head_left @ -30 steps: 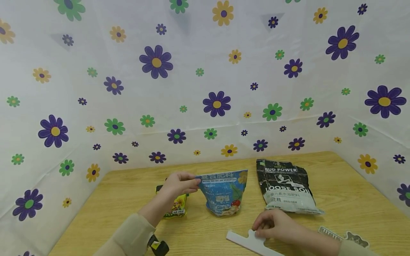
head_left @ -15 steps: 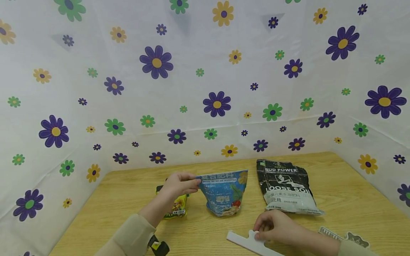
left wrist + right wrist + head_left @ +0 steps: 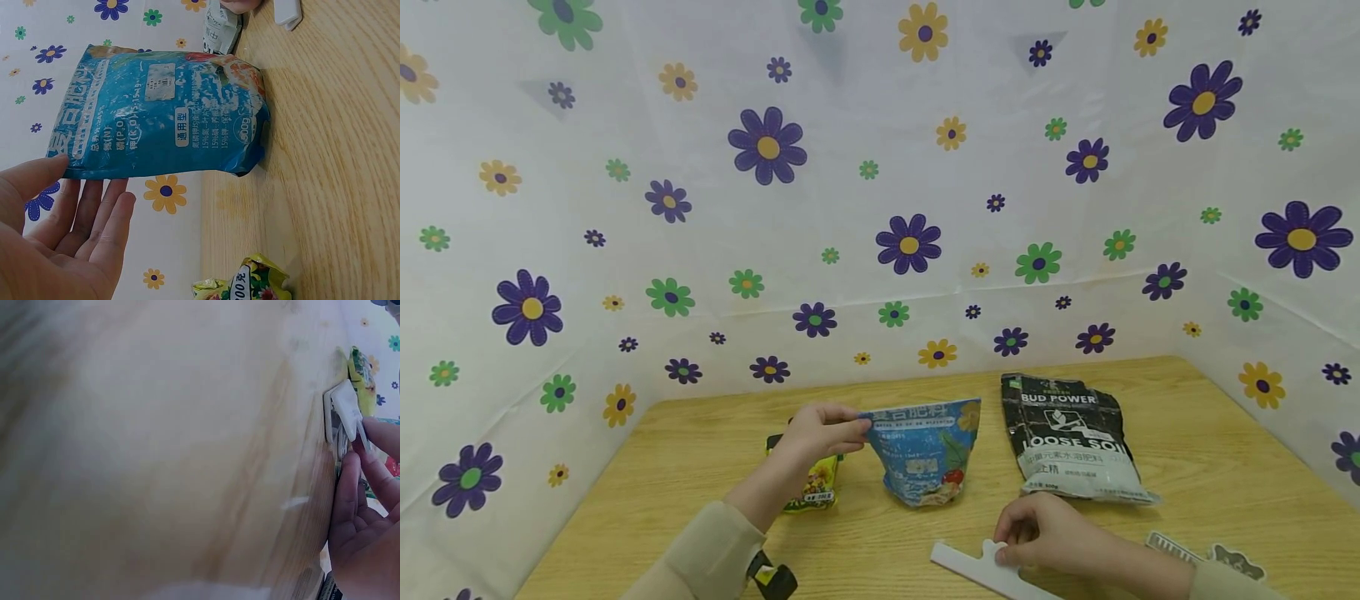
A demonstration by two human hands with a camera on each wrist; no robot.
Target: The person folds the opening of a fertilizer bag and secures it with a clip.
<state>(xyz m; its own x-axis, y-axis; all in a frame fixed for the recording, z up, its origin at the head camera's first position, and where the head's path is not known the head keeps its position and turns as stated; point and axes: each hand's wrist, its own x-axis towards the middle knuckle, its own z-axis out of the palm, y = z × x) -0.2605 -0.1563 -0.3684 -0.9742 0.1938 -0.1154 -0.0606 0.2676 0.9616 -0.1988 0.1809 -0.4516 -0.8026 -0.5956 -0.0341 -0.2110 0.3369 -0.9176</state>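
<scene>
A blue fertilizer bag (image 3: 925, 462) stands upright on the wooden table in the head view. My left hand (image 3: 820, 435) pinches its top left corner between thumb and fingers; in the left wrist view the other fingers extend behind the bag (image 3: 162, 125). Low in the head view, my right hand (image 3: 1056, 533) grips the tab of a long white bag clip (image 3: 973, 568) in front of the bag. The right wrist view shows thumb and fingertips on the clip (image 3: 344, 409), close over the tabletop. The clip's near end runs out of the head view.
Behind my left hand sits a small yellow-and-black packet (image 3: 820, 483). A black and grey soil bag (image 3: 1071, 442) leans back at the right. Near my right sleeve lies a grey item with a bear-shaped outline (image 3: 1236, 562). A flower-patterned white sheet (image 3: 850, 200) encloses the table (image 3: 865, 550).
</scene>
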